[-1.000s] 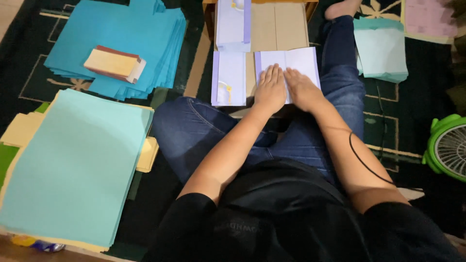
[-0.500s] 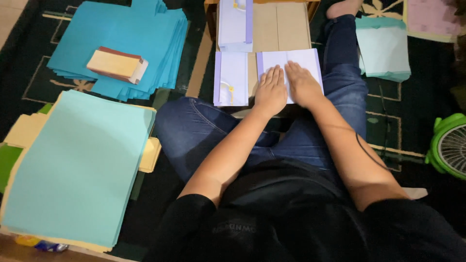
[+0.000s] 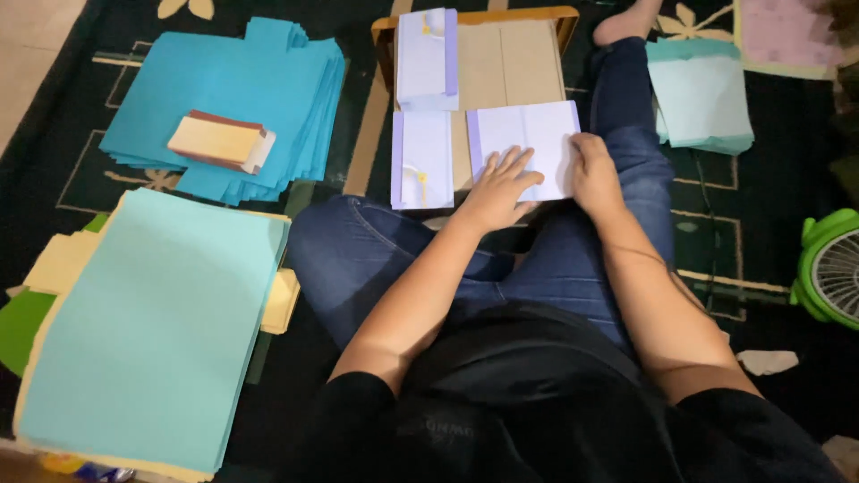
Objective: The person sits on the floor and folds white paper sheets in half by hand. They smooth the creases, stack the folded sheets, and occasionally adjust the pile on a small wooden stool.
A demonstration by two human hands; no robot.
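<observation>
**Both hands flat on a folded lavender sheet at a small wooden table**

Person sits cross-legged on a dark patterned rug (image 3: 769, 233), blue jeans, black top. Low wooden table (image 3: 514, 63) sits right in front of the knees.

Folded lavender sheet (image 3: 528, 143) lies at the near right part of the table, a centre crease runs up it. Left hand (image 3: 501, 183) lies palm down on the sheet's lower left part, fingers spread, tips pointing away from the body. Right hand (image 3: 592, 174) rests on the sheet's right edge, fingers together and curled slightly over that edge; can't tell if it grips the paper or only presses it. Neither hand pinches anything that shows.

Just left of that sheet, a narrower folded lavender piece (image 3: 420, 159) with a small yellow mark near its bottom; the two lie side by side, close, apart or barely touching, can't tell. Above it a second folded lavender piece (image 3: 428, 58), upper end of the table, also with a yellow bit at the top.

Left of the table: fanned pile of bright blue paper (image 3: 268, 98), with a tan block, brown-edged (image 3: 219, 140), lying on top. Nearer the person: big stack of pale teal sheets (image 3: 152, 322) over cream card (image 3: 54, 264), green bit sticking out at the left edge. Right side: small stack of pale teal paper (image 3: 702, 103) beside the person's leg, pink sheet (image 3: 787, 36) at the top corner, green fan (image 3: 832, 264) at the right edge, well apart from the hands.
</observation>
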